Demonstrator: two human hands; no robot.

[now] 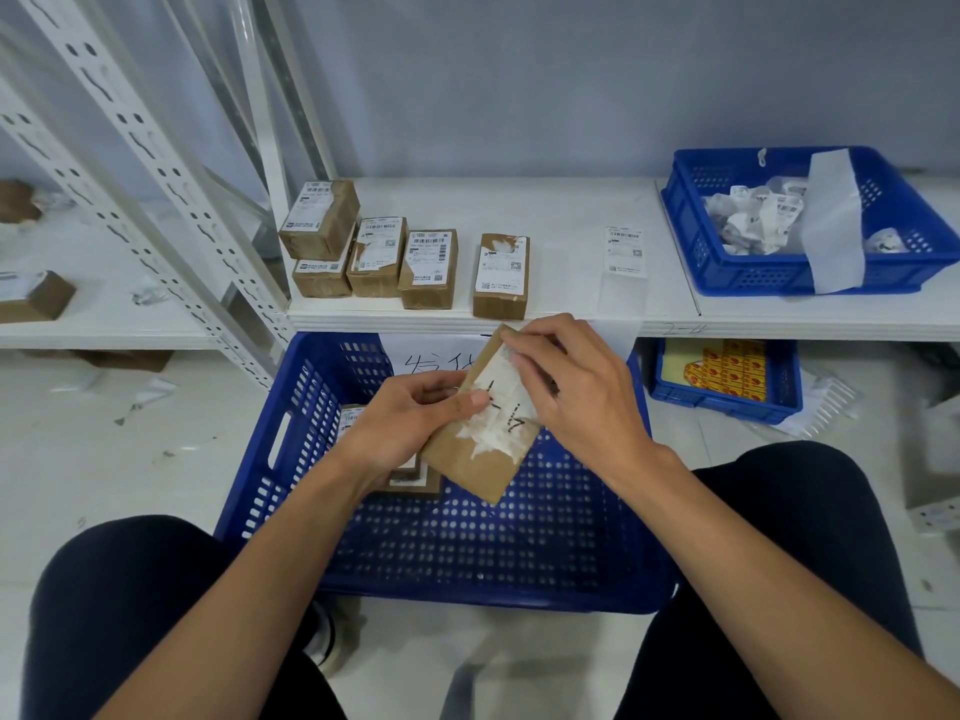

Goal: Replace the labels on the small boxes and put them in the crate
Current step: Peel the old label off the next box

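Over the big blue crate (587, 558) I hold a small brown box (475, 465), tilted, with torn white label remains on its top face. My left hand (405, 423) grips the box from its left side, thumb on the label. My right hand (571, 392) pinches the label paper near the box's upper end. A labelled box (415, 478) lies in the crate under my left hand, mostly hidden. Several more labelled brown boxes (428, 267) stand on the white shelf (561, 304) behind. A fresh label strip (623, 252) lies on the shelf.
A smaller blue basket (727, 272) with crumpled label scraps and a backing strip sits at the shelf's right. Below it a blue bin (779, 402) holds yellow and red packets. White racking posts (171, 241) stand at the left. My knees flank the crate.
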